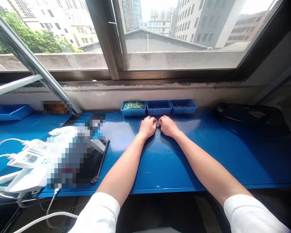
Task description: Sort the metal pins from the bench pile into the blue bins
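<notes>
My left hand and my right hand meet over the blue tabletop, just in front of the bins. Fingers on both hands are curled, and the fingertips nearly touch. Between them shows a small dark piece, too small to name. Behind the hands, three blue bins stand in a row: the left bin holds green pieces in what looks like clear wrapping, the middle bin has a few small dark bits, and the right bin contains thin dark metal parts.
A white power strip with plugged-in chargers and cables lies left, beside a dark phone. Part of that area is pixelated. A black bag-like object rests at right. Another blue tray stands far left; a window runs behind.
</notes>
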`<action>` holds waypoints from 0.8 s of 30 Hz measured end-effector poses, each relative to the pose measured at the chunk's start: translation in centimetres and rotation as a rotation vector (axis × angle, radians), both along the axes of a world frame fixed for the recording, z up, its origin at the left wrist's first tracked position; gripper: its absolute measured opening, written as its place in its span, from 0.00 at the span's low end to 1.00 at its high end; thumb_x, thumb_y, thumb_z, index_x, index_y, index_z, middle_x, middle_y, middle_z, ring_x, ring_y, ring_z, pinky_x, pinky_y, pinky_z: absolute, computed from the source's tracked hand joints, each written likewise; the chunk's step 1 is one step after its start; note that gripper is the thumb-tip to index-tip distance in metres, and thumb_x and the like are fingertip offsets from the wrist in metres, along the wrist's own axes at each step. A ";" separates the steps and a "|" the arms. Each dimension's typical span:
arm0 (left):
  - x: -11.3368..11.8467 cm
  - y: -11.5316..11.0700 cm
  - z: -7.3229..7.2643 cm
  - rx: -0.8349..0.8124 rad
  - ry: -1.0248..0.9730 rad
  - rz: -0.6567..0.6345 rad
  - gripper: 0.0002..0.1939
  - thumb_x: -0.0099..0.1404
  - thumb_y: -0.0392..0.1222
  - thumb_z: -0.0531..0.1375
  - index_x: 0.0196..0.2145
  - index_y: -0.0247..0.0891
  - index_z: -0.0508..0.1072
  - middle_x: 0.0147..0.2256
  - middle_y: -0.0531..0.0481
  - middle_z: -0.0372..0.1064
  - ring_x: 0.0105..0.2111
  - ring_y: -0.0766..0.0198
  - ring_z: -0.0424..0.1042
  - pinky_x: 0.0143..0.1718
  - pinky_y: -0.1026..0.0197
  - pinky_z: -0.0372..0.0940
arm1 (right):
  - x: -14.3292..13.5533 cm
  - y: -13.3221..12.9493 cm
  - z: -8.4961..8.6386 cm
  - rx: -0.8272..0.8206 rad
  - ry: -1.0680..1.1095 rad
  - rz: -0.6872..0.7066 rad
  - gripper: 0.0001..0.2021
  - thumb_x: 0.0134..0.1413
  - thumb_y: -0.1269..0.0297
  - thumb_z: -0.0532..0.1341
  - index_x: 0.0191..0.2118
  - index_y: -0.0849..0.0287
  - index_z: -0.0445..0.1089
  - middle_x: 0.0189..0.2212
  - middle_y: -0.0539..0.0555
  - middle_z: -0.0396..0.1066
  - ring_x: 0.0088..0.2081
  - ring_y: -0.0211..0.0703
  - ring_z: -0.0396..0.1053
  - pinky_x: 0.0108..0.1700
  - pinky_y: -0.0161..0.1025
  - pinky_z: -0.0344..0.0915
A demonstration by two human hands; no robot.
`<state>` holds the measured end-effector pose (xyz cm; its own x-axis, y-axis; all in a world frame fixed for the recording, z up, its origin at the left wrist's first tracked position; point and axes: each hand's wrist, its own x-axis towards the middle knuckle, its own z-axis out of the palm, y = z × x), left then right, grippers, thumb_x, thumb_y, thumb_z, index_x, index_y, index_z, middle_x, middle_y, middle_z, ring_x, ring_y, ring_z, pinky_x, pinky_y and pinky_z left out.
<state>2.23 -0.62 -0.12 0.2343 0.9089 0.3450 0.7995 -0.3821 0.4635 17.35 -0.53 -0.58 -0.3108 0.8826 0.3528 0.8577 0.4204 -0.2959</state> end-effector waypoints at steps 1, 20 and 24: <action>0.0 0.0 0.0 0.027 -0.038 -0.019 0.07 0.63 0.41 0.57 0.37 0.42 0.74 0.40 0.47 0.71 0.43 0.57 0.69 0.46 0.56 0.62 | 0.1 0.0 0.0 0.013 0.041 -0.011 0.09 0.59 0.69 0.50 0.36 0.62 0.67 0.37 0.60 0.68 0.41 0.47 0.64 0.44 0.40 0.61; -0.2 0.5 -0.2 0.142 -0.276 -0.037 0.10 0.66 0.38 0.52 0.35 0.37 0.74 0.36 0.47 0.72 0.37 0.61 0.71 0.40 0.60 0.64 | 0.2 -0.2 1.1 -0.311 0.984 0.225 0.16 0.44 0.51 0.64 0.33 0.60 0.72 0.24 0.49 0.69 0.25 0.36 0.62 0.28 0.35 0.60; -0.3 0.6 -0.3 0.145 -0.310 -0.050 0.10 0.66 0.39 0.52 0.35 0.37 0.74 0.36 0.47 0.72 0.37 0.62 0.71 0.41 0.61 0.65 | 0.3 -0.2 1.3 -0.344 1.038 0.231 0.15 0.42 0.52 0.66 0.31 0.60 0.74 0.22 0.49 0.69 0.24 0.35 0.62 0.27 0.35 0.60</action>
